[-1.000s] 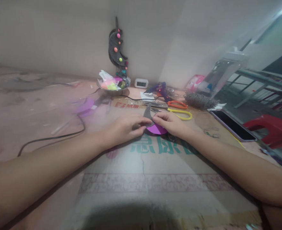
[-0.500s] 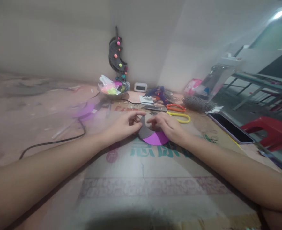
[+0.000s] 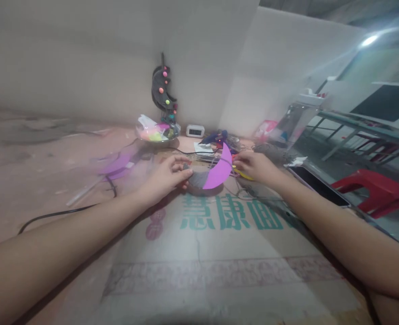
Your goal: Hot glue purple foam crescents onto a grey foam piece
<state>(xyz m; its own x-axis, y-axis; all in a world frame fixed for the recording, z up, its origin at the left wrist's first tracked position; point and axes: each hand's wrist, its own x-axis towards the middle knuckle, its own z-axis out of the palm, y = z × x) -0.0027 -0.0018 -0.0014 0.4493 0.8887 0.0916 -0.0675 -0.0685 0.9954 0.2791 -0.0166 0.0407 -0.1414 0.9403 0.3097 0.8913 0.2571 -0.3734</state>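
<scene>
A crescent-shaped purple card (image 3: pixel 220 170) is partly wrapped in grey yarn (image 3: pixel 199 179), the wrapped end lying on the left. My left hand (image 3: pixel 174 174) pinches that wrapped end between thumb and fingers. Bare purple shows on the right horn, which points up. My right hand (image 3: pixel 252 164) is closed just right of the card, its fingertips pinched on a grey yarn strand that crosses the purple part. The fingertips are slightly blurred. Loose strands trail over the cardboard below.
At the back stand a finished-looking grey crescent (image 3: pixel 160 90) with coloured balls, a bowl (image 3: pixel 157 139), a white digital clock (image 3: pixel 195 131) and a blue glue gun (image 3: pixel 216 137). Yellow-handled scissors (image 3: pixel 244 175) lie behind my right hand. A phone (image 3: pixel 317 185) rests right; a black cable (image 3: pixel 57 214) runs left.
My right hand has moved right, away from the card, drawing the yarn out. The card has turned, so its purple horn now points up. My left hand still grips the wrapped end.
</scene>
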